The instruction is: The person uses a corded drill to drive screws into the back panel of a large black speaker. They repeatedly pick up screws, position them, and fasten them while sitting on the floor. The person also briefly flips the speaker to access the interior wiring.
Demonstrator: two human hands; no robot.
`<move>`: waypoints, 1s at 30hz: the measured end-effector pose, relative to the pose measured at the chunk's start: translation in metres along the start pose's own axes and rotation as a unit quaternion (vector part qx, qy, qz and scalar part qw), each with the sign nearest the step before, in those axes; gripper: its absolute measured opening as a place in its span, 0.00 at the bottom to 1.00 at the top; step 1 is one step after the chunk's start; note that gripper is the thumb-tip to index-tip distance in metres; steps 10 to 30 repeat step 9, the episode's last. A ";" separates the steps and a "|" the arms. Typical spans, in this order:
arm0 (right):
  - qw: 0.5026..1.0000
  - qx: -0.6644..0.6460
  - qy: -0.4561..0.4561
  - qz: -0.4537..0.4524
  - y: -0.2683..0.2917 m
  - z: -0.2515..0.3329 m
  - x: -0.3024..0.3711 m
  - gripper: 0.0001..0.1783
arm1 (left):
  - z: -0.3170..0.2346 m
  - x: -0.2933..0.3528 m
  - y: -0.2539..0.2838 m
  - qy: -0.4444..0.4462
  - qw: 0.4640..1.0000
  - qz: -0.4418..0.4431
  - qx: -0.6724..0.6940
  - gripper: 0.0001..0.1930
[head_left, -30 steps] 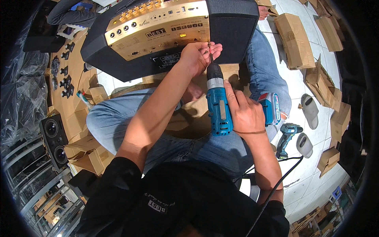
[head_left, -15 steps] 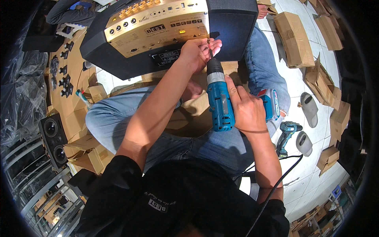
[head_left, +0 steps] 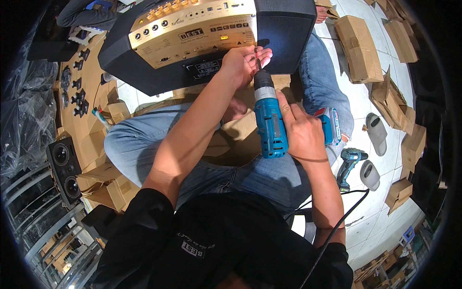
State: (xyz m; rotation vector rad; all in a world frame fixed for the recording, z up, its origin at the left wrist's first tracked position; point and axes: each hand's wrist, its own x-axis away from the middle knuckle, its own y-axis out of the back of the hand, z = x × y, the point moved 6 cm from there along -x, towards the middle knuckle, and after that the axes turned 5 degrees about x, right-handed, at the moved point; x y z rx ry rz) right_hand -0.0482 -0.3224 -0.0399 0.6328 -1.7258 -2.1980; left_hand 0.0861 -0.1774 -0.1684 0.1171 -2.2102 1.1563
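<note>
My right hand (head_left: 306,132) grips a blue cordless drill (head_left: 271,126), its chuck and bit aimed away from me at the speaker's back. The bit (head_left: 259,63) ends beside the fingers of my left hand (head_left: 242,66). That hand pinches at the lower right corner of the gold control panel (head_left: 202,36), with tiny dark screws (head_left: 252,58) showing against its fingers. What sits right at the pinch is too small to make out clearly. The black speaker cabinet (head_left: 284,43) stands in front of my crossed legs, its panel facing me.
A second drill (head_left: 350,168) and grey slippers (head_left: 370,175) lie on the tiles at right, near cardboard boxes (head_left: 358,48). Left are a two-cone speaker (head_left: 66,171), an open carton (head_left: 108,188) and black knobbed parts (head_left: 79,101). Another person's leg (head_left: 89,17) shows far left.
The drill has shifted very slightly to the right and away from me. The speaker sits slightly higher and further right in the picture. Both hands keep their holds.
</note>
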 end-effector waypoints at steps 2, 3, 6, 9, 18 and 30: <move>0.998 -0.016 -0.030 0.049 -0.006 -0.002 0.002 0.38 | 0.001 0.000 0.000 0.000 1.000 0.003 0.000 0.17; 0.996 -0.024 -0.044 0.074 -0.009 -0.004 0.003 0.40 | 0.001 0.000 0.000 0.002 1.000 0.003 0.001 0.17; 0.997 -0.017 -0.040 0.068 -0.007 -0.003 0.001 0.41 | 0.000 0.001 0.001 0.002 1.000 0.007 -0.006 0.17; 0.998 -0.017 -0.031 0.051 -0.008 -0.002 0.000 0.41 | 0.000 0.001 0.005 0.007 0.999 0.018 -0.046 0.19; 0.998 -0.017 -0.031 0.051 -0.008 -0.002 0.000 0.41 | 0.000 0.001 0.005 0.007 0.999 0.018 -0.046 0.19; 0.998 -0.017 -0.031 0.051 -0.008 -0.002 0.000 0.41 | 0.000 0.001 0.005 0.007 0.999 0.018 -0.046 0.19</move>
